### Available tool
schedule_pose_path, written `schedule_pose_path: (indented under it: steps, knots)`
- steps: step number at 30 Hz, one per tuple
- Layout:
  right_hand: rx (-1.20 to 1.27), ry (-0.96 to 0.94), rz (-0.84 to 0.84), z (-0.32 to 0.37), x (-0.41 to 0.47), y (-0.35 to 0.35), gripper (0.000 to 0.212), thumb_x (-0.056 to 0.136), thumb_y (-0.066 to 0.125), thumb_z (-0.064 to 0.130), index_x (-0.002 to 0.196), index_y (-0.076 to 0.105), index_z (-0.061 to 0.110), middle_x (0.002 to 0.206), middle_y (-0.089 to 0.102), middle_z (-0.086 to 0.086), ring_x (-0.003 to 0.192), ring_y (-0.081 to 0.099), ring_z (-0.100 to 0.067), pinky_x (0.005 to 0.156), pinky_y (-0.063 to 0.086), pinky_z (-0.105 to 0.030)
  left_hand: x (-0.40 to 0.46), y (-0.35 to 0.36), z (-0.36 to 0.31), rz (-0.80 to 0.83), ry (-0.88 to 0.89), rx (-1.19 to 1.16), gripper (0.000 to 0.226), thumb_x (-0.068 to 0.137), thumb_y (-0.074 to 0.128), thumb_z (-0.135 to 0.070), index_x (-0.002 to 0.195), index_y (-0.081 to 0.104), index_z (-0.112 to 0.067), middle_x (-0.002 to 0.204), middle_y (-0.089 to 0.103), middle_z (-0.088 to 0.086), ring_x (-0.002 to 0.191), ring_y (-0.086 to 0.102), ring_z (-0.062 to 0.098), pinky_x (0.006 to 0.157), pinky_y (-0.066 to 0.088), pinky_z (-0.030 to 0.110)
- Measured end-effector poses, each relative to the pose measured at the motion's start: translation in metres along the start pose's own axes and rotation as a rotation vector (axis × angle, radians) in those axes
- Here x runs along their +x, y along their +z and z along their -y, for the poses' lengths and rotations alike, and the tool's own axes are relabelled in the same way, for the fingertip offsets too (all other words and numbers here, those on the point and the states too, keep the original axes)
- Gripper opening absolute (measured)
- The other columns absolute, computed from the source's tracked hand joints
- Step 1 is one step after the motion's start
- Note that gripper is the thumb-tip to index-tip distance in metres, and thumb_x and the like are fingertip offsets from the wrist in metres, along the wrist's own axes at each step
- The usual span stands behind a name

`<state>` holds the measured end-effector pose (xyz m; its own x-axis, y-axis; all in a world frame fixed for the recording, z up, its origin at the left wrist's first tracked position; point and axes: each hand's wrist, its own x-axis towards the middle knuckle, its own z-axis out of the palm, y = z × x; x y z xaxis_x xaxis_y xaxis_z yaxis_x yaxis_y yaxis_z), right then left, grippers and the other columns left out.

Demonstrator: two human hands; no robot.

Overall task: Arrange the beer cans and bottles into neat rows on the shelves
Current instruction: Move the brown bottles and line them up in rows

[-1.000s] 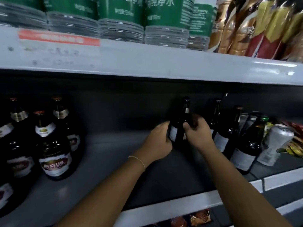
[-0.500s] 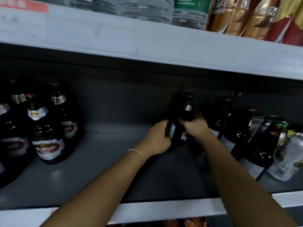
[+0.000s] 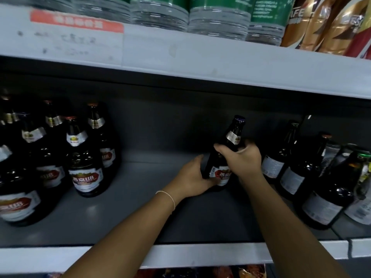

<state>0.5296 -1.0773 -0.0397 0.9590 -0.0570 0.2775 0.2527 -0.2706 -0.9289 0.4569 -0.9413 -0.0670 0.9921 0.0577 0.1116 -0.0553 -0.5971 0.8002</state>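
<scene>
From up here a good deal is cut off. The water bottles [image 3: 218, 19] on the upper shelf [image 3: 200, 63] show only their lower halves, and the gold packs [image 3: 329, 23] beside them run out of the top right corner. On the left the brown bottles [image 3: 84, 157] are cropped at the edge, their rear ranks lost in shadow. On the right a dark row [image 3: 291, 157] leans back-label out, and behind it I see what may be a can [image 3: 331, 153], too blurred to be sure. The base of the bottle [image 3: 222, 157] in my hands is hidden behind my fingers, so I cannot tell whether it rests on the shelf [image 3: 140, 207] or hangs just above it. Below the shelf lip only a strip of packaging shows.

My left hand [image 3: 192, 177] cups the bottle's lower body from the left, fingers curled round the side near the red label, thumb up along the glass. My right hand [image 3: 243, 157] grips the shoulder just under the silver neck band, fingers wrapped over the front. Both are clamped on this one bottle, which tilts slightly right at the top, in the open middle of the shelf, between the two groups and nearer the right one.

Both forearms reach in from the bottom edge and converge. The left wrist wears a thin band [image 3: 168, 197].
</scene>
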Motion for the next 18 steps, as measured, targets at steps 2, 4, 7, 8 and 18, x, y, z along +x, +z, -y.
schedule_pose_path:
  steps: [2,4,7,8,18]
  knots:
    - [-0.006,-0.002,-0.007,0.017,-0.016,0.009,0.039,0.054,0.086,0.048,0.072,0.069,0.019,0.068,0.073,0.004,0.067,0.072,-0.014,0.071,0.061,-0.046,-0.008,-0.002,0.008,-0.031,0.027,-0.086,0.074,0.069,0.086,-0.038,0.131,0.048,-0.023,0.119,0.063,-0.014,0.104,0.061,0.001,0.088,0.050,0.018]
    - [-0.024,-0.017,0.007,0.034,-0.035,0.021,0.044,0.056,0.086,0.048,0.070,0.067,0.012,0.066,0.072,0.001,0.064,0.071,-0.014,0.069,0.060,-0.046,-0.022,-0.007,0.013,-0.101,0.009,-0.125,0.074,0.060,0.089,-0.043,0.120,0.049,-0.028,0.107,0.066,-0.015,0.092,0.064,-0.004,0.079,0.055,0.020]
    - [-0.077,-0.039,0.016,0.058,-0.064,0.039,0.042,0.058,0.087,0.049,0.071,0.063,0.018,0.066,0.068,0.003,0.065,0.068,-0.012,0.069,0.060,-0.042,-0.047,-0.019,0.019,-0.234,0.004,-0.126,0.077,0.055,0.090,-0.049,0.116,0.048,-0.031,0.106,0.064,-0.017,0.090,0.061,-0.006,0.074,0.051,0.012]
    - [-0.088,-0.046,0.017,0.064,-0.073,0.045,0.043,0.058,0.087,0.051,0.074,0.061,0.021,0.069,0.067,0.006,0.067,0.067,-0.011,0.070,0.060,-0.041,-0.054,-0.024,0.023,-0.263,0.006,-0.135,0.075,0.056,0.090,-0.048,0.116,0.048,-0.030,0.106,0.065,-0.017,0.090,0.062,-0.004,0.073,0.051,0.011]
    - [-0.022,-0.149,0.271,0.100,-0.142,0.090,0.034,0.069,0.083,0.044,0.091,0.066,0.023,0.068,0.061,0.008,0.063,0.065,-0.002,0.059,0.056,-0.025,-0.120,-0.089,0.075,-0.334,-0.001,-0.280,0.066,0.059,0.092,-0.034,0.112,0.053,-0.027,0.101,0.069,-0.013,0.087,0.066,-0.005,0.073,0.053,0.012]
